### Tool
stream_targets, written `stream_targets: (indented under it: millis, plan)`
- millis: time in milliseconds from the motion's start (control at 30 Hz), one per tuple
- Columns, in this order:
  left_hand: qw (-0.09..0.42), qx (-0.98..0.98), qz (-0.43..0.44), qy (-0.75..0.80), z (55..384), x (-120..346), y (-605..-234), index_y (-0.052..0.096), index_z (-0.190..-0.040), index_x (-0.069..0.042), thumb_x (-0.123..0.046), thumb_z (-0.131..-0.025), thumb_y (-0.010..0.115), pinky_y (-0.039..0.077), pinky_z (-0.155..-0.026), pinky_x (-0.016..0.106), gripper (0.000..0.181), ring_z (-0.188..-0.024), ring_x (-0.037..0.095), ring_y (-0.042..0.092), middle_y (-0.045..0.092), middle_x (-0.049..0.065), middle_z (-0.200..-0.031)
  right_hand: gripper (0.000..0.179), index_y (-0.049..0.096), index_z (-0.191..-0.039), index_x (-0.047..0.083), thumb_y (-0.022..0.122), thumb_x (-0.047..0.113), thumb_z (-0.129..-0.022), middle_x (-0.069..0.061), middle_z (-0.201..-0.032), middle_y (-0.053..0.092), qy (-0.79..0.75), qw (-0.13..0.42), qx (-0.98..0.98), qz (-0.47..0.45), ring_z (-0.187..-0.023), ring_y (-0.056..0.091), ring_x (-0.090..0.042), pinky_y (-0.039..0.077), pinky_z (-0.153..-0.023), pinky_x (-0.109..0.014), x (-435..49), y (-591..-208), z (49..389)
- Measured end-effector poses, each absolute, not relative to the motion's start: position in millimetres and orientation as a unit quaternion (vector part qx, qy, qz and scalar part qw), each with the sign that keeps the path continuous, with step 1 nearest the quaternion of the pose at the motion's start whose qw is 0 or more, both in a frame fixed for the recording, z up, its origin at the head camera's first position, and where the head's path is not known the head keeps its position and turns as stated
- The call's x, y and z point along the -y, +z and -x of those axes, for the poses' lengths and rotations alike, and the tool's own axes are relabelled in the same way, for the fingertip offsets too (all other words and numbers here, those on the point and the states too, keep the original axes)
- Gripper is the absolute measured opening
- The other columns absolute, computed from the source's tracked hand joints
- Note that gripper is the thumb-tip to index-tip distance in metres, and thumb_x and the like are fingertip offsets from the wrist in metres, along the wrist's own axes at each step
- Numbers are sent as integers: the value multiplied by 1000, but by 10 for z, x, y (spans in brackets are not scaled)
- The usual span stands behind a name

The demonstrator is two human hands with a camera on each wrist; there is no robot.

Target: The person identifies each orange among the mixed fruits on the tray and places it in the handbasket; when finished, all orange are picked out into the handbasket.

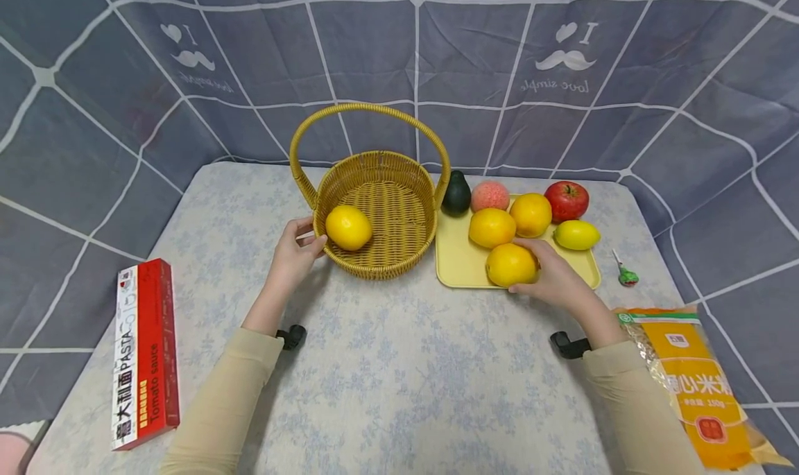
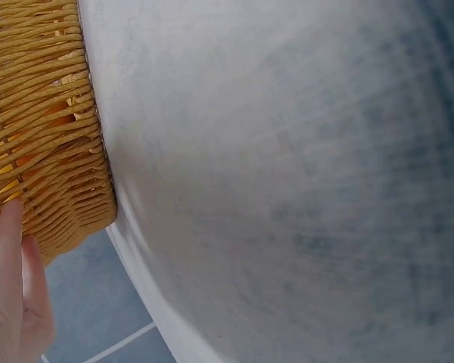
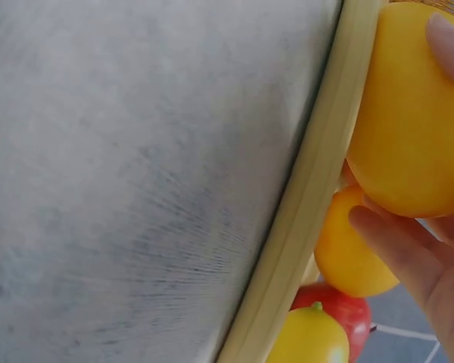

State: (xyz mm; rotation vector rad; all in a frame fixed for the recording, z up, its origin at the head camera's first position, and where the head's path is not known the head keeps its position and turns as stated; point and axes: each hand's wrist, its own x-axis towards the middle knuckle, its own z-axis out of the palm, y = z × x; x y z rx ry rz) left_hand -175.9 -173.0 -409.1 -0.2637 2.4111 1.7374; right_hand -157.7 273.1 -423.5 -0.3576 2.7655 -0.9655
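Note:
My right hand (image 1: 552, 274) holds a yellow-orange mango (image 1: 512, 265) at the front of a pale yellow tray (image 1: 458, 270). In the right wrist view the fingers and thumb lie around this mango (image 3: 412, 113). My left hand (image 1: 296, 253) touches the left side of a wicker basket (image 1: 399, 236) with a tall handle. Straight fingers (image 2: 9, 242) rest against its woven outer wall in the left wrist view. Inside the basket, at the left, lies another yellow fruit (image 1: 348, 227). Two more mangoes, one nearer (image 1: 492, 227) and one farther (image 1: 530, 214), sit behind the held one.
A lemon (image 1: 576, 235), red apple (image 1: 566, 200), pink peach-like fruit (image 1: 490, 195) and dark green avocado (image 1: 457, 194) surround the tray's back and right. Farther right are a green-wrapped lollipop (image 1: 627, 275) and a yellow snack bag (image 1: 693, 385). A red pasta box (image 1: 146, 353) lies left.

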Motion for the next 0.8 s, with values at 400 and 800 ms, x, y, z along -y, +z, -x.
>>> stream_targets:
  millis: [400,800]
  plan:
    - [79,-806,88,579,1775,1736,-4115,28,-153,-10,-17,-102,55,54,-104,41,58,-135,30,45,34,15,-152,84,42,-136,-6,89,17,-71,-26,-133,48,-315,50,-943,97,-121,47,-42,39,-108,-61,-2712,-4250,1526]
    - [75,-807,87,579,1794,1733,-4130,30,-152,-9,-15,-102,54,55,-103,42,56,-133,30,46,36,16,-151,86,40,-136,1,89,31,-72,-21,-135,49,-366,59,-924,90,-116,51,-36,48,-102,-56,-2482,-4066,1537]
